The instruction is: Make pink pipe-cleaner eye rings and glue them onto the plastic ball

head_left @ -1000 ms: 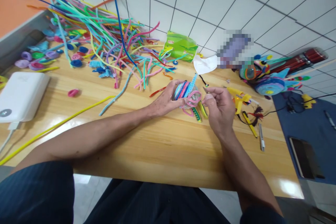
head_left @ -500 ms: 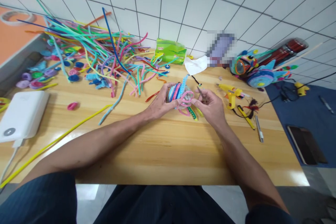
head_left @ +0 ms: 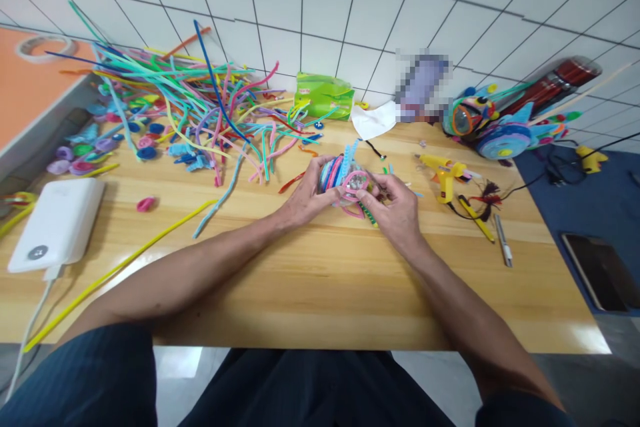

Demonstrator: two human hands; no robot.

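Note:
Above the middle of the table, a rounded craft piece (head_left: 332, 173) is wrapped in blue, pink and white pipe cleaners, with a light blue strip sticking up from it. My left hand (head_left: 304, 197) is closed around its left side, thumb along the front. A pink pipe cleaner loop (head_left: 356, 181) lies around the clear, shiny right end of the piece. My right hand (head_left: 395, 205) is closed, its thumb and finger pinching the loop's right edge. Whether its curled fingers hold a tool too is hidden. A green patterned strip (head_left: 369, 215) shows below the piece.
Loose pipe cleaners (head_left: 200, 100) heap at the back left, near a white power bank (head_left: 57, 223). A green packet (head_left: 323, 95) leans on the tiled wall. At right are a yellow glue gun (head_left: 443, 175), a yellow cutter (head_left: 476, 219), a pen (head_left: 503, 240) and finished colourful crafts (head_left: 505, 139).
My right hand has moved left against the pink loop and its fingers have turned inward. The dark pointed tool seen in it before no longer shows. The view has shifted slightly.

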